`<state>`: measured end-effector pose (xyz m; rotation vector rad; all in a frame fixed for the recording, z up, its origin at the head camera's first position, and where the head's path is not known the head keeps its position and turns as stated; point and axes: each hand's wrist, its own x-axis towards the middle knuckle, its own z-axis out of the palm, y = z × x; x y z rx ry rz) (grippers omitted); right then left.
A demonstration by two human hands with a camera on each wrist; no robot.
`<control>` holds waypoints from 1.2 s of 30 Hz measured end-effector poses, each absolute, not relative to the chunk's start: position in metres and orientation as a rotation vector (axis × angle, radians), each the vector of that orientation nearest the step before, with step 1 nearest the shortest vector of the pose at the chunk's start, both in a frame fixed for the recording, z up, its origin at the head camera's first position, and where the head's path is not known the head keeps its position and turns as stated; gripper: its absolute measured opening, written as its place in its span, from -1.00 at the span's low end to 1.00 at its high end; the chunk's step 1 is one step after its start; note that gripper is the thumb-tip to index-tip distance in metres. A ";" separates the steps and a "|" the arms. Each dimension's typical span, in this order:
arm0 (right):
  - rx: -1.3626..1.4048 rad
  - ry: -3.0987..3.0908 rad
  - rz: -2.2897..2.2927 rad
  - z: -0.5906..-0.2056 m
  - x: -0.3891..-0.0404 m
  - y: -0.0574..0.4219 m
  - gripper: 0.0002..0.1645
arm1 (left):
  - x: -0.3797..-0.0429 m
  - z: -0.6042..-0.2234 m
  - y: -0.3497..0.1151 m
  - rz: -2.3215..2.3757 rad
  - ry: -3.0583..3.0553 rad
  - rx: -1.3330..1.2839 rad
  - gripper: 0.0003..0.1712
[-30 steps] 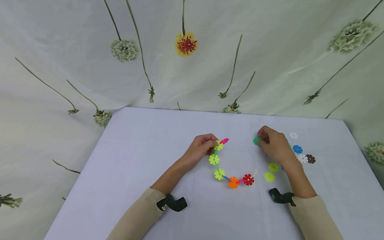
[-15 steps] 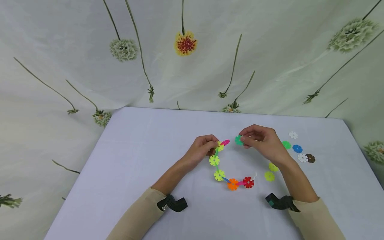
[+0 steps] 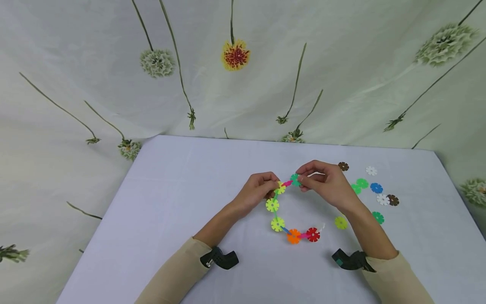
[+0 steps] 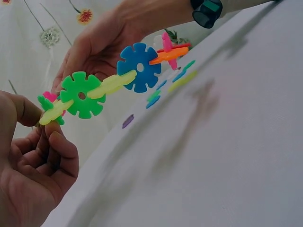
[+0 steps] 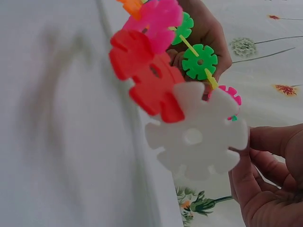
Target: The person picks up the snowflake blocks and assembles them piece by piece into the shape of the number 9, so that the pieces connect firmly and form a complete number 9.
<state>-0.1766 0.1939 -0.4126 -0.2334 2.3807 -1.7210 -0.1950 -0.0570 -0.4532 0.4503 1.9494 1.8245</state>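
Note:
A curved chain of notched, flower-shaped plastic discs hangs from my left hand (image 3: 256, 189), which pinches the yellow disc (image 3: 281, 188) near its upper end. Beyond that disc sticks out a pink disc (image 3: 287, 183), seen nearly edge-on. My right hand (image 3: 329, 183) pinches a green disc (image 3: 295, 180) between thumb and fingers, its edge right at the pink one. Lower along the chain come an orange disc (image 3: 294, 236), a red disc (image 3: 313, 234) and a white end disc (image 5: 194, 132), large in the right wrist view. A blue disc (image 4: 138, 67) links further pieces in the left wrist view.
Loose discs lie on the white-covered table (image 3: 182, 181) to the right: a blue one (image 3: 376, 188), a yellow one (image 3: 341, 223), a brown one (image 3: 393, 200) and several more in green, white and brown. A flower-print cloth (image 3: 265, 93) hangs behind the table's far edge.
My right hand has carried the green disc leftward from the loose discs to the pink disc at the chain's end. The left hand keeps its pinch, nearly still.

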 end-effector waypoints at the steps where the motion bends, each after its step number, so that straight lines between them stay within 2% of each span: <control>1: -0.234 2.388 -1.710 -0.413 -0.176 0.194 -0.69 | -0.195 -0.453 -0.057 1.822 1.957 0.471 -0.77; 11: -0.271 2.409 -1.673 -0.410 -0.175 0.195 -0.72 | -0.194 -0.447 -0.057 1.749 2.050 0.600 -0.81; 21: -0.352 2.211 -1.905 -0.405 -0.172 0.198 -0.72 | -0.193 -0.442 -0.058 1.855 1.938 0.700 -0.80; 27: -0.398 2.154 -1.864 -0.408 -0.169 0.191 -0.75 | -0.188 -0.439 -0.054 1.899 1.871 0.784 -0.84; 36: -0.464 2.156 -1.778 -0.402 -0.170 0.198 -0.67 | -0.190 -0.444 -0.055 1.868 1.941 0.721 -0.82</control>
